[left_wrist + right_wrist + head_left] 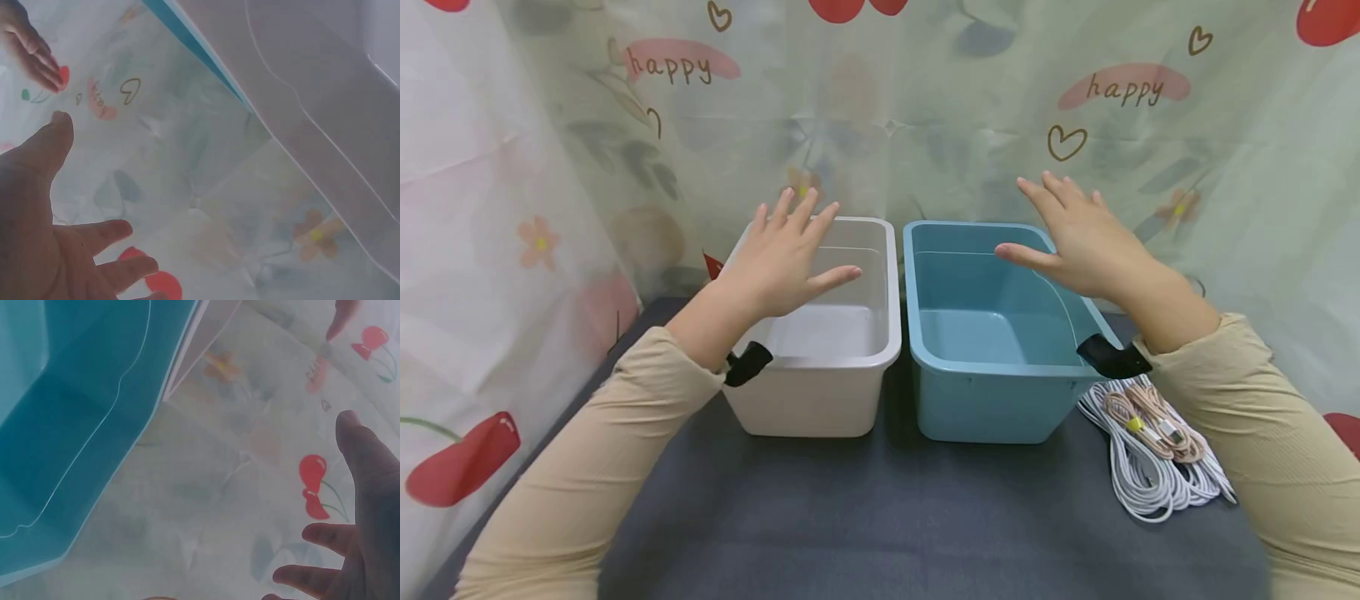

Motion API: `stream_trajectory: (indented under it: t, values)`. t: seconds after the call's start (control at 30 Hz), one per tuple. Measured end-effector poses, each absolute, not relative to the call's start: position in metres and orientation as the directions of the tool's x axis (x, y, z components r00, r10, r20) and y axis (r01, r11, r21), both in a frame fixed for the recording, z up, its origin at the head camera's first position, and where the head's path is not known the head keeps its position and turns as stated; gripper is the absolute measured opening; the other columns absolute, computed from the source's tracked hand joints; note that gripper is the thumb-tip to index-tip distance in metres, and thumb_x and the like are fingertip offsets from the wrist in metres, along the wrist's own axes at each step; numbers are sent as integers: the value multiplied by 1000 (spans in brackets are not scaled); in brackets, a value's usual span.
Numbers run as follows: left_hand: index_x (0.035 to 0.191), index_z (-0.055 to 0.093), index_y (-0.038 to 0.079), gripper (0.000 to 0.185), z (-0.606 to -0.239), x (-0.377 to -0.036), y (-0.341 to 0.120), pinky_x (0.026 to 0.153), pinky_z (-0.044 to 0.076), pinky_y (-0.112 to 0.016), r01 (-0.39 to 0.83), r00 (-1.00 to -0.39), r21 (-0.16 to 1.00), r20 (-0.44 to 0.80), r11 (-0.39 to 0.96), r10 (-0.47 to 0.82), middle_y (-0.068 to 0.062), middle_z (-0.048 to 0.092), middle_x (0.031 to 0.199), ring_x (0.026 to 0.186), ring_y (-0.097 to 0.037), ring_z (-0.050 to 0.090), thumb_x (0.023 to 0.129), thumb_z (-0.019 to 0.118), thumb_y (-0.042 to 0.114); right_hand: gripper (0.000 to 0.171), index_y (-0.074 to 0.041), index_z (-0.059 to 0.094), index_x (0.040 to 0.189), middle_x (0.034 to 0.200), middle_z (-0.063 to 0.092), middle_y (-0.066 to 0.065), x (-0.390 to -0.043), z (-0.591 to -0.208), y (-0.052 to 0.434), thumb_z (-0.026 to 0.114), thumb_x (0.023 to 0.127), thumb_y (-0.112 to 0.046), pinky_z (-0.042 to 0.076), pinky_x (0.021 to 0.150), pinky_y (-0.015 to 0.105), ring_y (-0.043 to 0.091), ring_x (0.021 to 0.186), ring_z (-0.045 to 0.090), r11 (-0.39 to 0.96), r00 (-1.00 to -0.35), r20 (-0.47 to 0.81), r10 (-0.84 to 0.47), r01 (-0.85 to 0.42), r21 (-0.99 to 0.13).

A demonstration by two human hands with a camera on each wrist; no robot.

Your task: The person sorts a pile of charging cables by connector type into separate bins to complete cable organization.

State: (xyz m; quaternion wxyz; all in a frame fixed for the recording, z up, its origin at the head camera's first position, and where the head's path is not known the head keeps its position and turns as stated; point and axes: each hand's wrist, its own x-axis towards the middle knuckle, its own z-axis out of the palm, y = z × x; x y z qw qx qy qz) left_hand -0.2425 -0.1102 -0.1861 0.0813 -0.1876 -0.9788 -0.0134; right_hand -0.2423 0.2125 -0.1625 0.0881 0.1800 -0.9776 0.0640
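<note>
My left hand point(782, 258) is held in the air over the white bin point(808, 400), its fingers spread and nothing in them. Over the far right part of the blue bin point(992, 404) hovers my right hand point(1086, 242), with fingers extended and thumb apart, also holding nothing. Both bins stand side by side, and no contents show in the parts I can see. In the left wrist view the left palm point(31, 219) faces the patterned curtain; the right wrist view shows the right hand point(375, 506) beside the blue bin's rim.
Coiled white cables point(1138, 479) lie on the dark tabletop point(887, 517) right of the blue bin, with a beige cable bundle point(1157, 425) on top. A curtain point(887, 158) with cherries and flowers closes off the back and sides. Something small and red point(712, 267) shows behind the white bin.
</note>
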Motion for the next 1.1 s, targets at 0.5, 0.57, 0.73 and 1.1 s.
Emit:
stream_trajectory:
  t: [0.5, 0.57, 0.73, 1.1]
  values:
    - [148, 22, 7, 80, -199, -208, -151, 117, 10, -55, 343, -932, 183, 192, 921, 309, -17, 20, 155, 145, -39, 9, 92, 43, 58, 71, -10, 25, 148, 149, 29, 24, -208, -198, 271, 54, 92, -41, 24, 104, 65, 46, 136, 26, 908, -913, 311, -265, -345, -238]
    - [148, 24, 6, 79, -203, -202, -158, 117, 11, -55, 333, -936, 222, 197, 917, 292, -17, 22, 154, 145, -40, 10, 91, 44, 58, 68, -8, 27, 147, 146, 32, 27, -205, -206, 281, 54, 93, -40, 26, 102, 66, 48, 133, 29, 910, -913, 333, -237, -329, -253]
    - [146, 29, 7, 75, -217, -186, -176, 112, 21, -57, 306, -945, 300, 211, 903, 250, -19, 29, 151, 142, -40, 18, 92, 45, 56, 60, 0, 38, 140, 135, 43, 32, -197, -230, 307, 56, 93, -32, 31, 94, 65, 51, 122, 39, 906, -897, 399, -192, -318, -280]
    - [144, 35, 8, 71, -256, -159, -196, 96, 34, -64, 192, -969, 360, 219, 913, 118, -21, 30, 150, 129, -47, 37, 93, 44, 56, 57, 5, 41, 135, 126, 49, 37, -186, -282, 346, 53, 95, -34, 36, 85, 70, 55, 112, 45, 925, -940, 334, -67, -184, -333]
